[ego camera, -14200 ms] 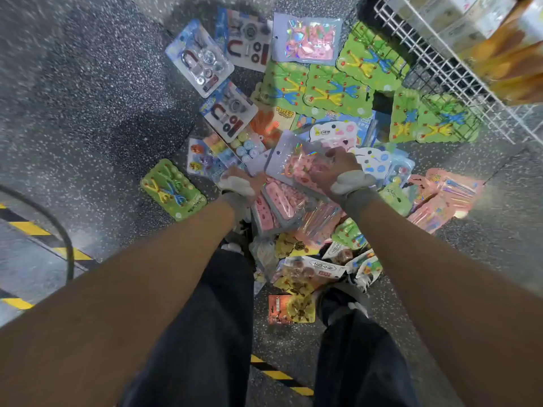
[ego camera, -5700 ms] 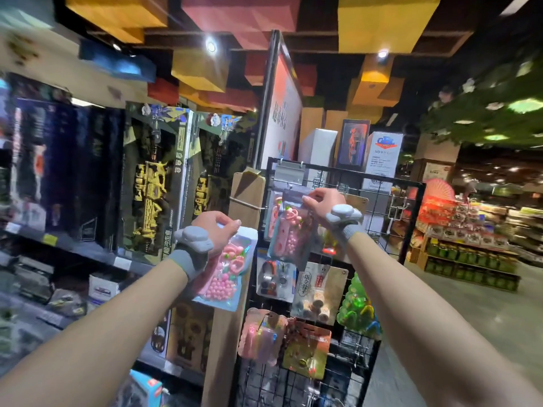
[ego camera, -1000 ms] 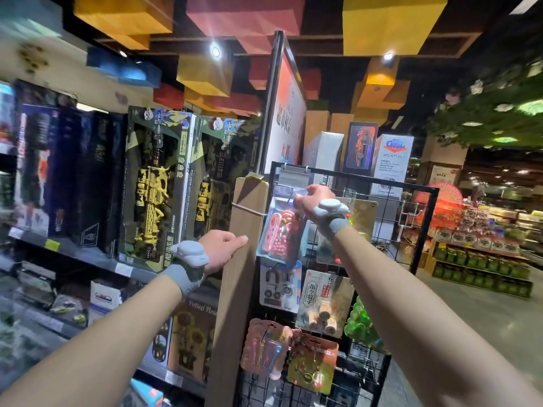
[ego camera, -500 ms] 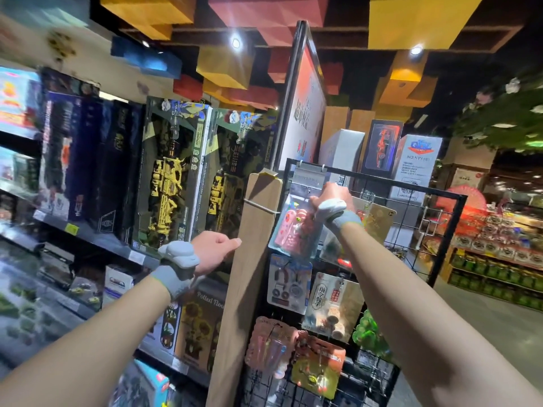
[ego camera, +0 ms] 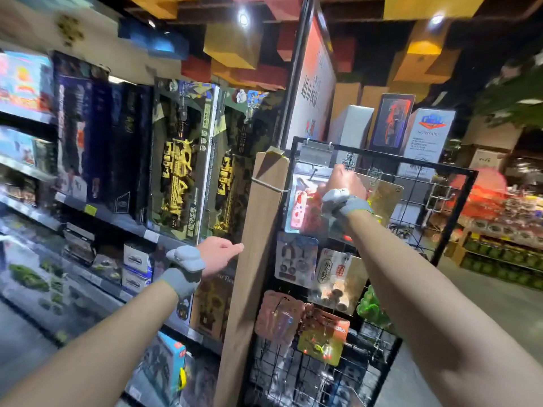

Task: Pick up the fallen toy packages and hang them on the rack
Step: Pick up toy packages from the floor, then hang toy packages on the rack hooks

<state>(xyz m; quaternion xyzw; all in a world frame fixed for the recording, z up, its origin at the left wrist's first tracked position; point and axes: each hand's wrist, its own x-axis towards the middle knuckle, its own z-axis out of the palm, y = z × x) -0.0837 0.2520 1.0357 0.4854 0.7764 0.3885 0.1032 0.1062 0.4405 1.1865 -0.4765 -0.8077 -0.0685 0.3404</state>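
on the rack (ego camera: 455,215), pink package (ego camera: 302,201) hangs beside right hand (ego camera: 345,182)

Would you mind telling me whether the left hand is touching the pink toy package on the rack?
Apart. In the head view the left hand hangs left of the brown post, whose whole width separates it from the pink toy package.

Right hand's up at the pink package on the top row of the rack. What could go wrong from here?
1. The right hand covers the top of the pink package, so whether it is truly hooked on the rack cannot be seen. Let go too early, it may drop.
2. The gold package hangs right beside that hand, and pulling back could knock it off.
3. The left hand is open beside the wooden post, too far away to catch a slip.
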